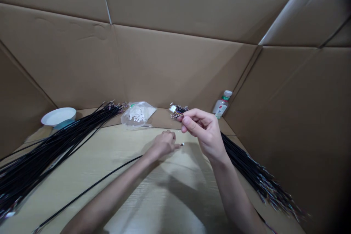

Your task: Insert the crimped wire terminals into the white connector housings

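My right hand (204, 129) is raised above the table, thumb and fingers pinched on the thin coloured wires of a cable. A white connector (172, 108) sits at the end of those wires, pointing left. Lower down, my left hand (164, 142) rests near the tabletop, closed around another black cable (90, 189). That cable's small white tip (182, 144) sticks out to the right of the fingers, and its tail runs under the left forearm to the lower left. Part of a dark cable (263, 219) shows beside my right forearm.
A large bundle of black cables (63, 144) lies on the left, a second bundle (252, 168) on the right. At the back are a clear bag of white connectors (138, 114), a white bowl (59, 116) and a bottle (222, 105). Cardboard walls (178, 69) enclose the table (109, 146).
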A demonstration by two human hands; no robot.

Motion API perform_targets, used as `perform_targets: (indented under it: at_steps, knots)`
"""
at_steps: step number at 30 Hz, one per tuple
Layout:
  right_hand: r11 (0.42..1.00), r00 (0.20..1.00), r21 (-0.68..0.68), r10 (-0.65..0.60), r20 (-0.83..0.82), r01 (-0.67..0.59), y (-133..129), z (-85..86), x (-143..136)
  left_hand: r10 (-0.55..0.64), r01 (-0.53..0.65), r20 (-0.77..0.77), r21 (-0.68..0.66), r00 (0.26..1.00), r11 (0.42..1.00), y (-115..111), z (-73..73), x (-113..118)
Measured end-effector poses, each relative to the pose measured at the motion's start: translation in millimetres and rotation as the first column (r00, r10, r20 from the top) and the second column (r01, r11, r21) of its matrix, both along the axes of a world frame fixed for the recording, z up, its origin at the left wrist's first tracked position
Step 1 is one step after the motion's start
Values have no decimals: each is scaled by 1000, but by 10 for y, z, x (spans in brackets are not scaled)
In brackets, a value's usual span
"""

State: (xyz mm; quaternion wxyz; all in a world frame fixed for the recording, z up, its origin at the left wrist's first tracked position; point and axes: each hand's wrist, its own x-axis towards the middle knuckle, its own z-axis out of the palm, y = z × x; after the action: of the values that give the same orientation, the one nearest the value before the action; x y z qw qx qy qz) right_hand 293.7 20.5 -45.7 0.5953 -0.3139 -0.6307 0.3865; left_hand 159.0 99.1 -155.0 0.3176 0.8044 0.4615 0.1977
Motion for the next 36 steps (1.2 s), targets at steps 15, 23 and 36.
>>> perform_targets:
  at_steps: [15, 23, 36]
  knots:
    - [979, 967, 43, -188, -169, 198, -260, 263, 305, -65, 116, 617, -42, 785, 992, -342, 512, 13]
    - [997, 990, 57, -45, -137, 53, -252, 221, 232, 71, 444, 919, -253, 387, 860, -918, 901, -137]
    - [1000, 988, 21, 26, -154, -23, -341, 249, 219, 31, 458, 933, -205, 358, 865, -1027, 933, -187]
